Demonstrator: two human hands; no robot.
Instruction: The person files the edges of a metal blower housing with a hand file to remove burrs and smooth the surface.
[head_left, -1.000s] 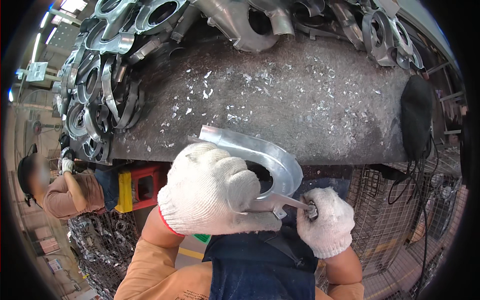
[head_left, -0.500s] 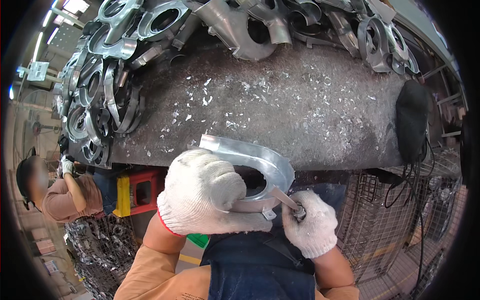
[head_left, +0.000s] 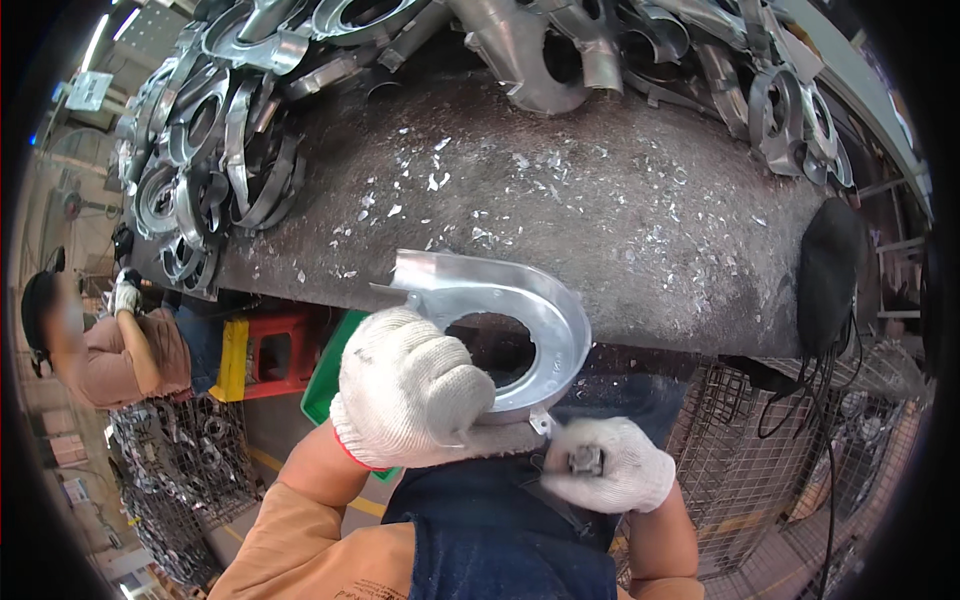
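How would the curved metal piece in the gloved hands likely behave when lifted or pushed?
The curved metal piece looks like thin shiny sheet metal, so probably stiff yet fairly light. The left hand carries it from one end without visible sag. Its open hook shape would likely rock or snag rather than roll, and smooth faces may slip in cotton gloves.

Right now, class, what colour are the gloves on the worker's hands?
White knit gloves on the left hand and right hand, shown in the head view.
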